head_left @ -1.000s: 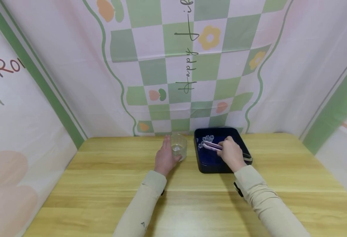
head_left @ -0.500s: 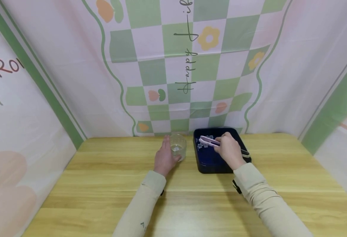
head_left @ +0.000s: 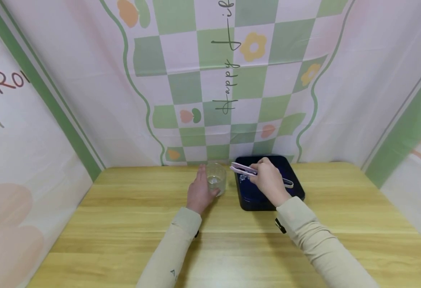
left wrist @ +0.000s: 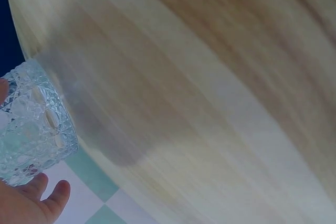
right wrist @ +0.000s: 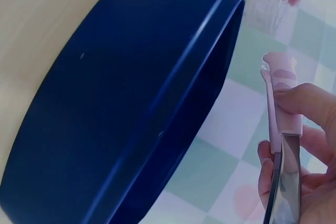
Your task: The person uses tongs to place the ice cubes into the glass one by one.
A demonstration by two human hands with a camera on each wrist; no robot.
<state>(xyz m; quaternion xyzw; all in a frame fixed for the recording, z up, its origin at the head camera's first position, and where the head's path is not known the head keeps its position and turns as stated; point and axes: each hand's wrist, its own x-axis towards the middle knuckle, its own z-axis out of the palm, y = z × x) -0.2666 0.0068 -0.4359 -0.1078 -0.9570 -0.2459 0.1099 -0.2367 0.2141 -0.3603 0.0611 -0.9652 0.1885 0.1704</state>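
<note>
My left hand (head_left: 198, 194) holds a clear patterned drinking glass (head_left: 218, 175) upright on the table, fingers along its left side and thumb at the front. In the left wrist view the faceted glass (left wrist: 34, 124) sits between thumb and fingertips. With my right hand (head_left: 270, 182) I grip metal tongs with pink tips (head_left: 244, 169) above the left edge of a dark blue square tray (head_left: 253, 205). The right wrist view shows the tongs (right wrist: 283, 93) nearly closed, with a small clear piece at the tips. Several clear cubes (head_left: 243, 178) lie in the tray, partly hidden.
The wooden table (head_left: 142, 224) ends at a fabric backdrop (head_left: 217, 132) with green checks. The glass stands left of the tray with a narrow gap of table between them. Cloth walls (head_left: 52, 168) enclose the sides.
My right hand has lifted the tongs from the cubes and moved left toward the glass, so the tips are now over the tray's left rim. The left hand and glass have stayed still.
</note>
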